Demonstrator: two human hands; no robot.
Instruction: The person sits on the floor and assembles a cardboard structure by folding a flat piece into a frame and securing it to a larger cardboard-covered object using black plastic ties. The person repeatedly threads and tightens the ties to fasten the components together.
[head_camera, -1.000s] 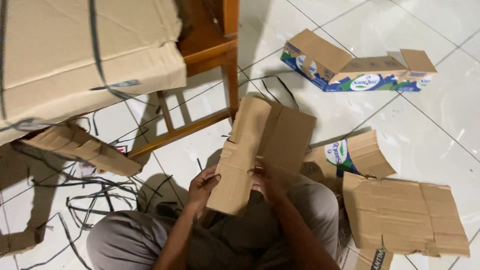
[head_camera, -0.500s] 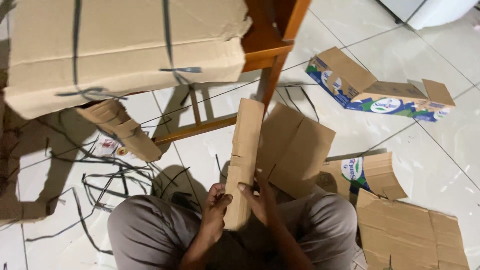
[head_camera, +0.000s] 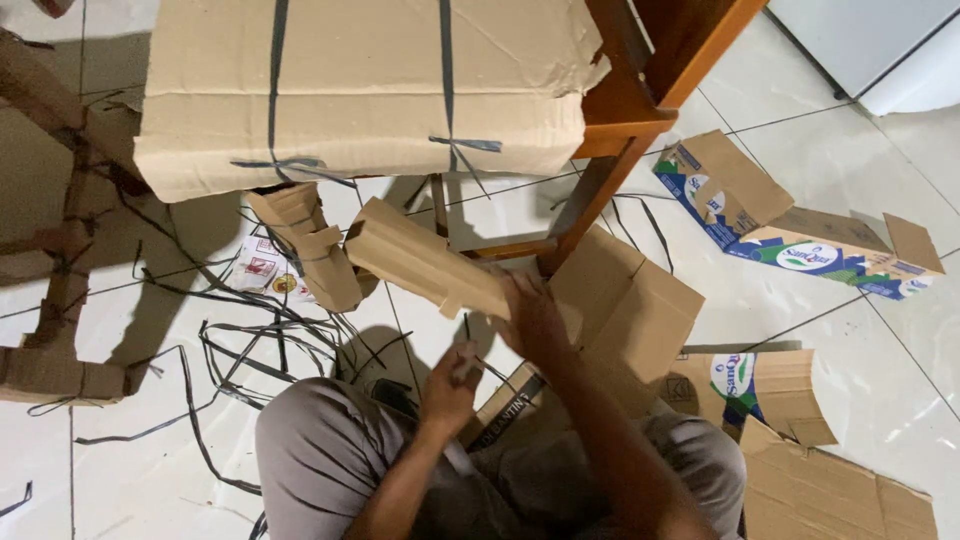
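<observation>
My right hand (head_camera: 530, 315) grips one end of a long folded cardboard strip (head_camera: 420, 260), which points up and to the left above the floor. My left hand (head_camera: 450, 385) is just below it, off the strip, with its fingers curled; whether it holds anything is unclear. A larger flat cardboard sheet (head_camera: 640, 300) lies behind my right hand and over my lap. I sit on the tiled floor in grey trousers.
A big cardboard bundle (head_camera: 360, 90) tied with grey straps rests on a wooden chair (head_camera: 620, 110) ahead. Loose black straps (head_camera: 250, 340) and folded cardboard pieces (head_camera: 305, 245) lie at the left. Printed blue-green cartons (head_camera: 800, 240) lie at the right, with more flat cardboard (head_camera: 840, 490) beside my knee.
The folded strip, held upright in both hands before, has swung down to the left. My left hand has come off it. The view has tilted towards the bundle.
</observation>
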